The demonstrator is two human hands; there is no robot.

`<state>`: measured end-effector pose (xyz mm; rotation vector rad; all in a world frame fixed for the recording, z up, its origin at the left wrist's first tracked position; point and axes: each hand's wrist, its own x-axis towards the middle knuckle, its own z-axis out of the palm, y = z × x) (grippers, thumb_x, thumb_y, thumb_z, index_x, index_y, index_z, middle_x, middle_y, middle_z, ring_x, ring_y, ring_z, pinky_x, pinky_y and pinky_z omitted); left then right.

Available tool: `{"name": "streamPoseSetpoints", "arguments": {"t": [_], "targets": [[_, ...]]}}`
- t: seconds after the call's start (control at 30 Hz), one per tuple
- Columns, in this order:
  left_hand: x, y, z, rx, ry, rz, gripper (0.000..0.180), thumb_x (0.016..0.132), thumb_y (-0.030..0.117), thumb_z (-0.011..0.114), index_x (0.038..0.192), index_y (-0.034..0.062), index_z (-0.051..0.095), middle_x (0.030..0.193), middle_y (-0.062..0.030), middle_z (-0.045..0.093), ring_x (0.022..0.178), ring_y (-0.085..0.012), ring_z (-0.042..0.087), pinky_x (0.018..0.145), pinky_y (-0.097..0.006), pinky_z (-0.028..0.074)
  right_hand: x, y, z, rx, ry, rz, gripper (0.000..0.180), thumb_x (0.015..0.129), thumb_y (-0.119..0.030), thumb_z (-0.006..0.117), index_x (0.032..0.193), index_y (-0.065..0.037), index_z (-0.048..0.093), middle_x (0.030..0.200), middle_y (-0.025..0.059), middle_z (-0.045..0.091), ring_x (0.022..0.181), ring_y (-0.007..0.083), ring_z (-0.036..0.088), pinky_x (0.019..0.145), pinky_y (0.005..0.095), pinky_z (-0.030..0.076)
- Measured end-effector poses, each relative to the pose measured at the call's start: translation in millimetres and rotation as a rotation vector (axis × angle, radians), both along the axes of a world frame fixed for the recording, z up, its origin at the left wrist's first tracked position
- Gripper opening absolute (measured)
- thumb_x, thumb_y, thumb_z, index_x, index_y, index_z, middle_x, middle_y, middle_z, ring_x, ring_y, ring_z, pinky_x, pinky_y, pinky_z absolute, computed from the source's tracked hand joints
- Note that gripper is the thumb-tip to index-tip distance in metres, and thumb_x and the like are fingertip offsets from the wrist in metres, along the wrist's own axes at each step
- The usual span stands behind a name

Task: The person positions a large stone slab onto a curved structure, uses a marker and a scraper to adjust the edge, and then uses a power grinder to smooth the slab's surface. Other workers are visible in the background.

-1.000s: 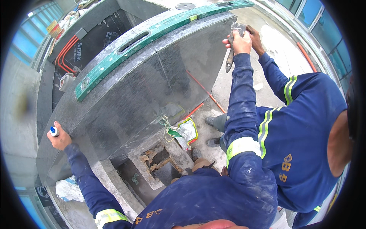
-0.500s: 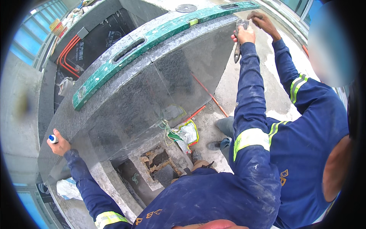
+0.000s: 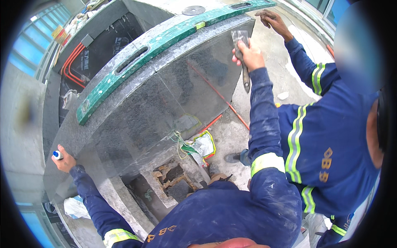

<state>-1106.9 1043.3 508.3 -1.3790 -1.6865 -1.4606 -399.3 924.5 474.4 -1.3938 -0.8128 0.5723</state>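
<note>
Polished stone, worn tools, dusty cloth.

The stone slab (image 3: 165,103) is grey granite, its face glossy and reflective, its top edge speckled. The green level (image 3: 157,49) shows scuffed, cement-smeared paint. The scraper (image 3: 242,49) in the right hand (image 3: 250,56) has a dull metal blade. The blue cloth sleeves (image 3: 264,124) are matt and dust-streaked.

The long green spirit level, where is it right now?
The long green spirit level lies along the top edge of the grey stone slab, up left of the right hand.

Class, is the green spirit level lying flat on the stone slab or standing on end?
Lying flat: the green spirit level rests lengthwise along the stone slab.
</note>
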Motion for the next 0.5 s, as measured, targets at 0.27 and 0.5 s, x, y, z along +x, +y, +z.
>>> {"name": "streamPoseSetpoints", "arguments": {"t": [0.27, 0.5], "targets": [[-2.4, 6.2, -1.3, -0.046, -0.018, 0.014, 0.044, 0.084, 0.046, 0.072, 0.089, 0.0039, 0.060, 0.077, -0.0096, 0.066, 0.071, -0.0254, 0.063, 0.068, -0.039, 0.050, -104.1, -110.1, -165.3, -0.090, 0.495, 0.002, 0.018, 0.099, -0.017, 0.051, 0.112, -0.006, 0.049, 0.079, 0.0096, 0.061, 0.053, 0.0181, 0.062, 0.039, 0.0284, 0.047], [1.1, 2.4, 0.1, -0.049, -0.012, -0.036, 0.045, 0.084, 0.048, 0.070, 0.091, 0.0044, 0.061, 0.081, -0.0127, 0.068, 0.076, -0.0301, 0.066, 0.069, -0.042, 0.050, -142.0, -221.7, -207.0, -0.336, 0.515, -0.166, 0.024, 0.098, -0.019, 0.054, 0.117, -0.005, 0.050, 0.082, 0.0107, 0.062, 0.055, 0.0187, 0.064, 0.041, 0.0287, 0.049]]}}
